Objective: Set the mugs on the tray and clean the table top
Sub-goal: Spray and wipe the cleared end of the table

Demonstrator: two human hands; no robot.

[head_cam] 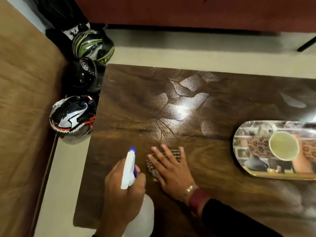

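My left hand point(124, 189) grips a white spray bottle point(130, 166) with a blue nozzle, held over the near left part of the dark wooden table point(130, 103). My right hand point(169, 170) lies flat, fingers spread, pressing a checked cloth point(152, 167) onto the table top just right of the bottle. Wet streaks shine on the wood beyond the cloth. At the right edge an oval mirrored tray point(239, 147) carries a patterned mug point(280, 147) with a pale inside. A second patterned mug on the tray is cut off by the frame.
Three motorcycle helmets sit on the floor left of the table: a black-and-white one point(71, 117), a black one point(83, 74) and a green-striped one point(92, 45). A brown bed or sofa surface point(22, 100) fills the left. A red-brown sofa point(188, 11) stands beyond the table.
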